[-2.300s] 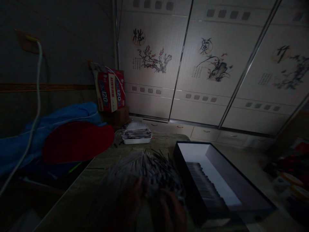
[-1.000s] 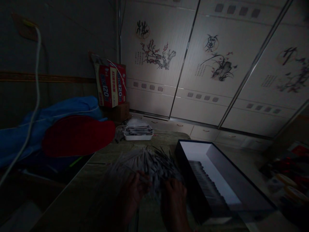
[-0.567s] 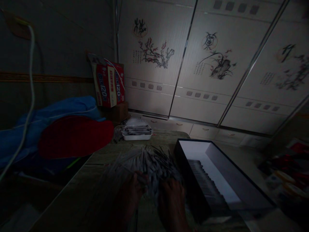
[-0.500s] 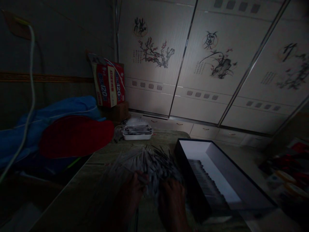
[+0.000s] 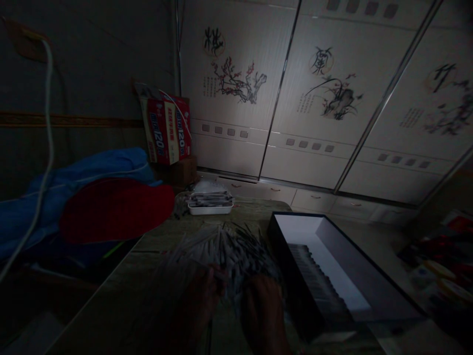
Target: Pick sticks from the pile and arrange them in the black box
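The room is very dark. A loose heap of thin grey sticks (image 5: 225, 249) lies on the table (image 5: 155, 291) in front of me. My left hand (image 5: 201, 301) rests on the near edge of the heap, fingers among the sticks. My right hand (image 5: 263, 313) sits beside it on the heap's right side, next to a long dark box (image 5: 354, 281) with a white inside. A neat row of the same sticks (image 5: 314, 278) lies in the box. Whether either hand pinches sticks is too dim to tell.
A small white tray (image 5: 209, 208) with more sticks stands at the table's far edge. A red cushion (image 5: 114, 209) on blue cloth (image 5: 74, 182) lies left, with a red carton (image 5: 168, 130) behind. A white cable (image 5: 44, 138) hangs at left. Painted cabinet doors (image 5: 314, 98) fill the back.
Both hands have shifted slightly over the near side of the heap, drawing a little toward me. The box and tray have stayed in place.
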`<action>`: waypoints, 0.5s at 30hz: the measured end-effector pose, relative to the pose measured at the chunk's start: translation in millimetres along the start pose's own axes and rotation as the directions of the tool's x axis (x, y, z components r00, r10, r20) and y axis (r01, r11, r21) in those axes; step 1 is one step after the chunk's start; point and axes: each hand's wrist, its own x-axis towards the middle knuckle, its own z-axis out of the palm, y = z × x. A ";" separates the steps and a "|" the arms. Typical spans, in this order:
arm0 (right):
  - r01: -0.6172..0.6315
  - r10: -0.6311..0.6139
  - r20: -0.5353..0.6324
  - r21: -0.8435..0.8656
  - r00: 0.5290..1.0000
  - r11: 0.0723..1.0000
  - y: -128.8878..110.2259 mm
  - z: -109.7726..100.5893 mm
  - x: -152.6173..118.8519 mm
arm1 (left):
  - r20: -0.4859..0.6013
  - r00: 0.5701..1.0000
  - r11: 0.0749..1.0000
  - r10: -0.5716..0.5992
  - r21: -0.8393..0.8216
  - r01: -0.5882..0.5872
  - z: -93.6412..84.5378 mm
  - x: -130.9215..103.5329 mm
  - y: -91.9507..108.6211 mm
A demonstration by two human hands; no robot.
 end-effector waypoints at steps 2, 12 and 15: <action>-0.005 0.011 -0.049 0.139 0.999 0.990 -2.3 -3.0 -1.3 | 0.012 1.000 0.999 -0.001 0.032 0.001 -2.4 1.9 -2.2; -0.093 0.212 -0.212 0.462 0.954 0.882 -31.7 -2.5 -7.4 | 0.057 0.998 0.979 0.012 0.202 -0.023 8.8 -5.8 -1.2; -0.125 0.241 -0.175 0.499 0.955 0.858 -31.8 -3.4 -6.4 | 0.039 0.999 0.972 0.028 0.232 -0.036 11.7 -6.8 -0.7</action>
